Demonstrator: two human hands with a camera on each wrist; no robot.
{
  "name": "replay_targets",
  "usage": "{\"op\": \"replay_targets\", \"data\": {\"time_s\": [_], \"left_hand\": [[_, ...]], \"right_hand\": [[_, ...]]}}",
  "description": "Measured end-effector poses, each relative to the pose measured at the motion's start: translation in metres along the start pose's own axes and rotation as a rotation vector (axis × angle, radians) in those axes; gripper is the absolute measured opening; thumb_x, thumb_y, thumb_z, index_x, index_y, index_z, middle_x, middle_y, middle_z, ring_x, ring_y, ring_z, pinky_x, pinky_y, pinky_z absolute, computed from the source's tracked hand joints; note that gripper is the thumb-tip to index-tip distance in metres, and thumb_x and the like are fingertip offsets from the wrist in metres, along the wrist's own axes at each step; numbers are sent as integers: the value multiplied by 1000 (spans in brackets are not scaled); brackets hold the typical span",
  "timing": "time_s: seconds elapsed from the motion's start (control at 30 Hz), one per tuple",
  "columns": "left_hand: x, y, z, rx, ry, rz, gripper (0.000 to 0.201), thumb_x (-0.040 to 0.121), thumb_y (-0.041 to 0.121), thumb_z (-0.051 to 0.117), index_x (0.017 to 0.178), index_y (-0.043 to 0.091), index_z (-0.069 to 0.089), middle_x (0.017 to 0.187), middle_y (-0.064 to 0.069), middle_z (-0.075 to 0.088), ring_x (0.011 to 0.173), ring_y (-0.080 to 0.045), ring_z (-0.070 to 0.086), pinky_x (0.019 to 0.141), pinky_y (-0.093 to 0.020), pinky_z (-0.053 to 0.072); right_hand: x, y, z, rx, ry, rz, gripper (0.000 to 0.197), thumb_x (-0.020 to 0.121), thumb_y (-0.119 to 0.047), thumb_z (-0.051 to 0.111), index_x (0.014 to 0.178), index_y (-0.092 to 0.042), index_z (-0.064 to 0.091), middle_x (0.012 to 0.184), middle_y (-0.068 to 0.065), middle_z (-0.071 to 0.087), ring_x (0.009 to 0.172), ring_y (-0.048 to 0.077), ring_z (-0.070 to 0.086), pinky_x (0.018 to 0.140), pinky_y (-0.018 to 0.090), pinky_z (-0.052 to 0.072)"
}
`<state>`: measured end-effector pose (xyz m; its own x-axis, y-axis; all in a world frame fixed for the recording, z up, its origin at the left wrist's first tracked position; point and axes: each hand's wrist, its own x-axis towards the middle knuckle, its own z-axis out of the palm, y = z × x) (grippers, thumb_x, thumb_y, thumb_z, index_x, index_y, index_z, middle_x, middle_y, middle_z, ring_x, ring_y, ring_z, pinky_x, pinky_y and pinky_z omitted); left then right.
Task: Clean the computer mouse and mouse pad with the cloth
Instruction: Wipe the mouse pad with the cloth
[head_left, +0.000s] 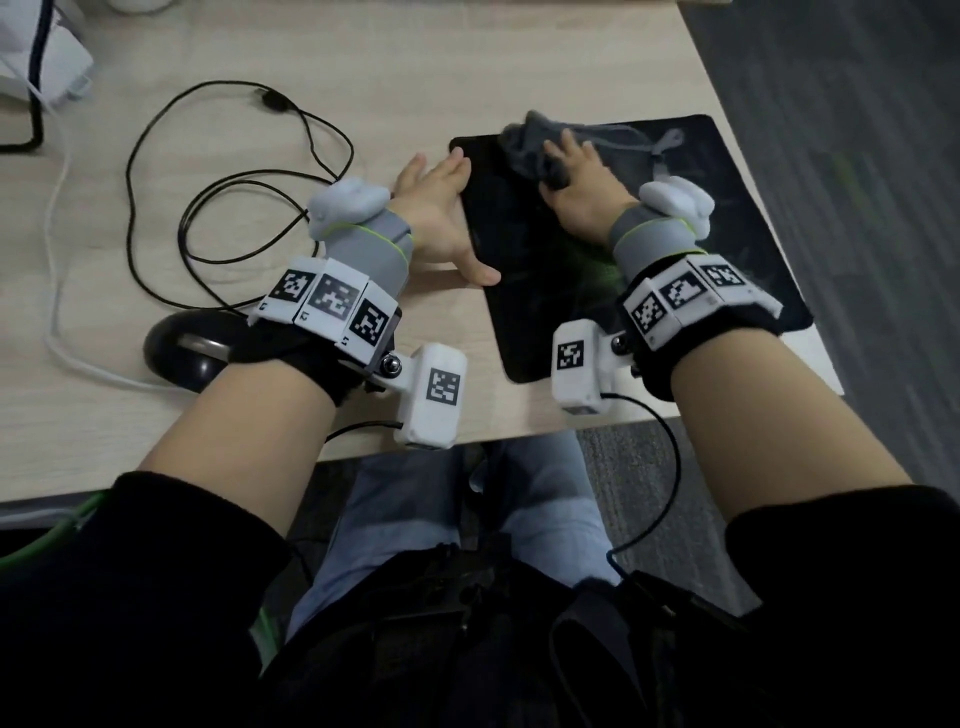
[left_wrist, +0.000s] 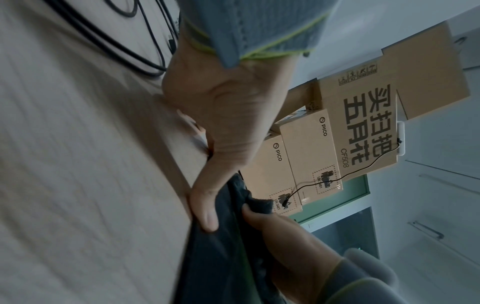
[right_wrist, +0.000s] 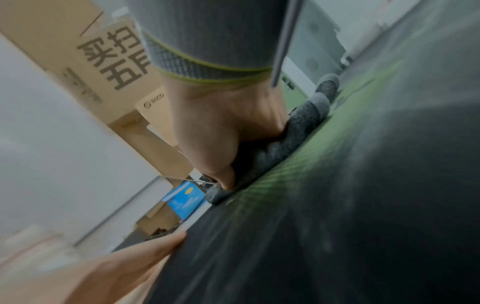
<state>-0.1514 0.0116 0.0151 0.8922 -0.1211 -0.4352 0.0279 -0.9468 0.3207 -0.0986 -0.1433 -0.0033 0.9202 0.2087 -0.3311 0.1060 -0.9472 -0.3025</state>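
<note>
Under right-hand fingers (head_left: 569, 143), bunched cloth (head_left: 524, 148).

Three views of one desk corner: one from above, two from the wrists.

The head camera looks steeply down and forward from above the person's lap, taking in both forearms, the pale desk (head_left: 415, 78) and the black mouse pad (head_left: 737, 249) at middle distance. The left wrist camera sits low and very close, rolled sideways, looking along the left hand (left_wrist: 228, 115) across the desk toward stacked cardboard boxes (left_wrist: 311, 156). The right wrist camera skims just above the pad, tilted, looking along the right hand (right_wrist: 228, 127) to the same boxes. All three views share the pad's left edge, and each wrist view catches the other hand.
</note>
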Motion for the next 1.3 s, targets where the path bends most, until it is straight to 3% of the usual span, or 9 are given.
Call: {"op": "replay_targets", "data": {"time_s": [0.17,0.33,0.43,0.6,0.83,0.97,1.07,1.2,1.3], "left_hand": [[9,-12,8,-82,25,0,118,67,45,78,152,20,-1,159,15,-8,147,-17,-15,118,-37,1],[10,-14,9,-116,61,28,119,64,40,82,152,25,3,160,14,-2,148,-19,-12,117,-39,3],[8,-12,7,-158,82,11,116,65,35,83,151,25,6,160,10,0,148,-19,-10,117,-36,4],[9,-7,8,-32,49,-3,117,68,42,79,152,15,3,161,8,-4,148,-25,-12,118,-37,5],[10,-10,7,-58,46,-16,120,64,44,81,152,19,5,160,11,-2,148,-24,-12,117,-41,5],[7,-9,6,-40,45,-21,118,66,46,79,152,18,4,160,11,-3,148,-21,-12,117,-41,2],[4,-7,5,-24,57,-9,114,69,45,77,152,16,4,160,10,-4,148,-16,-12,114,-35,-2],[6,-9,5,-28,55,-5,116,67,46,78,152,18,4,160,11,-4,148,-18,-13,116,-37,-1],[11,-12,7,-60,50,1,118,63,46,81,152,21,7,160,13,-3,148,-21,-13,116,-41,1]], "right_hand": [[14,4,-6,-54,-6,58,56,102,-28,33,152,-17,11,162,6,-1,149,29,-2,121,46,8],[14,-26,1,-111,-93,-111,52,102,-24,34,151,-17,19,161,9,6,148,32,6,119,36,8],[24,-34,0,-157,-173,-143,54,103,-26,29,152,-17,10,161,9,-1,149,33,-2,121,41,6],[31,-30,-6,-161,-67,37,57,102,-27,31,153,-21,5,161,5,-5,149,31,-3,121,44,7],[31,-40,6,-98,-36,-10,57,96,-27,38,148,-42,18,157,10,3,145,34,7,120,44,13],[29,-34,7,-49,3,-10,54,97,-31,40,147,-41,22,156,6,6,146,29,9,121,37,11],[27,-28,5,5,3,33,54,99,-29,38,149,-36,20,159,5,0,148,27,2,121,32,4],[29,-32,3,-36,-34,86,57,99,-29,36,150,-39,12,161,6,-9,149,28,-9,121,41,1],[28,-43,3,-45,-77,40,55,100,-32,34,149,-41,11,160,9,-11,148,32,-12,119,45,0]]}}
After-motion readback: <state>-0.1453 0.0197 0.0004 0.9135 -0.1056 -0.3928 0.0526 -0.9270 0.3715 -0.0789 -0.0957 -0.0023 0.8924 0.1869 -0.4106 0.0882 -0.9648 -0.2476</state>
